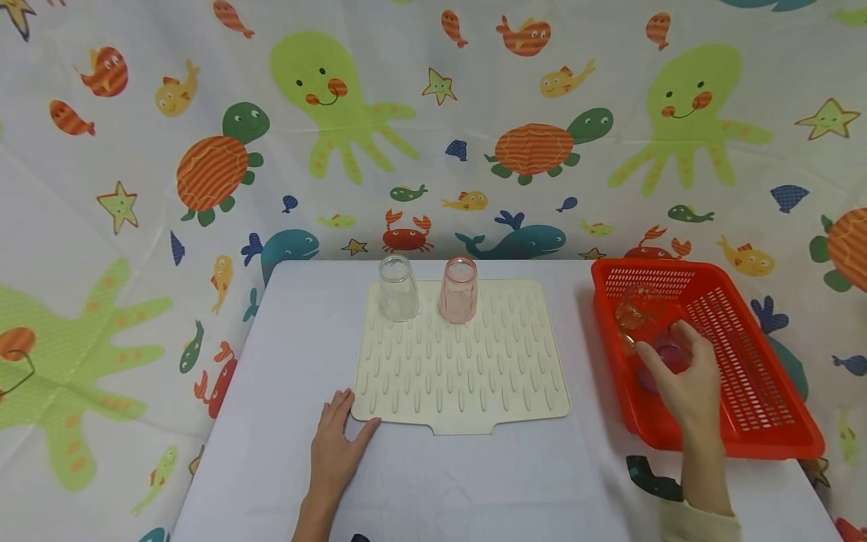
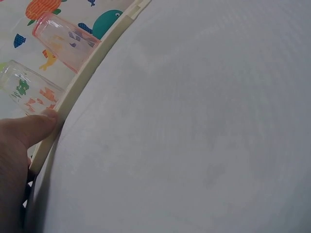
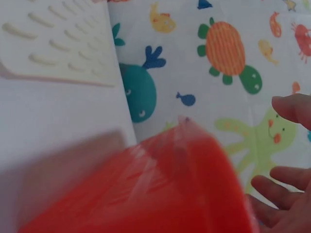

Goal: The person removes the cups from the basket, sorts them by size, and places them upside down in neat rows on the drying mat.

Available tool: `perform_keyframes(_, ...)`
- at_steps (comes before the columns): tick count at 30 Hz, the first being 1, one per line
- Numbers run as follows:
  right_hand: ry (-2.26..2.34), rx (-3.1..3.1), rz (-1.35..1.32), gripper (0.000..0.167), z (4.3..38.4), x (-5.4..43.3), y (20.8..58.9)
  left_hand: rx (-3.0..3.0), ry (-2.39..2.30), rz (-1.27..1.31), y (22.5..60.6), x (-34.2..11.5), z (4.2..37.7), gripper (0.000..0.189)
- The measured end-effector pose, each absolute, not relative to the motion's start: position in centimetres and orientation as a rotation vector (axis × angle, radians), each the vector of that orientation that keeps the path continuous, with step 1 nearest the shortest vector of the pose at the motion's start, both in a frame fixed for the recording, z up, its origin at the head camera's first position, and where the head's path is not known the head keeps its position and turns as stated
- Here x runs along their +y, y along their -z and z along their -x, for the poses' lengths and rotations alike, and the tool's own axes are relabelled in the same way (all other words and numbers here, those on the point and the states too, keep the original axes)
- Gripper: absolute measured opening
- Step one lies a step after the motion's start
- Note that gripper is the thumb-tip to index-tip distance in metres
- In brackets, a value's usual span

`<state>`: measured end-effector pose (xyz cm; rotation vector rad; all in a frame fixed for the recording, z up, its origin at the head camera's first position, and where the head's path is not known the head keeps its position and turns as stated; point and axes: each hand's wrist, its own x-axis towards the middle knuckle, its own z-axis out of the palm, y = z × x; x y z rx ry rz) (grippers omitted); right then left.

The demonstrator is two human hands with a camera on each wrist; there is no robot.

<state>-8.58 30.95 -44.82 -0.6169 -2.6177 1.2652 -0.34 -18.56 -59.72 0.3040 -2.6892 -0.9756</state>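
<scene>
My left hand (image 1: 335, 449) rests at the front left corner of a cream draining board (image 1: 467, 391), its thumb (image 2: 41, 127) touching the edge. Two upside-down tumblers stand at the back of the board: a clear glass (image 1: 400, 292) on the left, a pink glass (image 1: 458, 293) beside it. Over the red basket (image 1: 772, 449) on the right is my right hand (image 1: 694, 384), thumb and fingers spread apart. Nothing shows between them in the right wrist view. Below the hand, inside the basket, lie a clear glass item (image 1: 633, 320) and a purplish see-through item (image 1: 670, 354), partly covered.
A white table (image 1: 298, 339) carries the board and basket. Behind and at the sides hangs a cloth (image 1: 420, 98) printed with sea animals. A dark green strap (image 1: 653, 478) shows by the right wrist. The basket's slotted walls stand high around its contents.
</scene>
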Motion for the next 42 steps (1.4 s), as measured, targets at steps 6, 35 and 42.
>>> perform_keyframes(6, -1.315, -2.608, 0.699, 0.087, 8.1, 31.9, 45.8, -2.691, 0.973, -0.306, 59.6, -18.6, 0.4, 0.076)
perform_keyframes(35, -1.142, -2.782, 0.667, 0.098, 8.1, 35.6, 48.0, -2.693, 0.961, -0.304, 59.4, -18.5, 0.4, 0.075)
perform_keyframes(42, -1.098, -2.818, 0.547, 0.090, 8.4, 35.9, 48.4, -2.714, 0.977, -0.327, 59.5, -18.5, 0.3, 0.075)
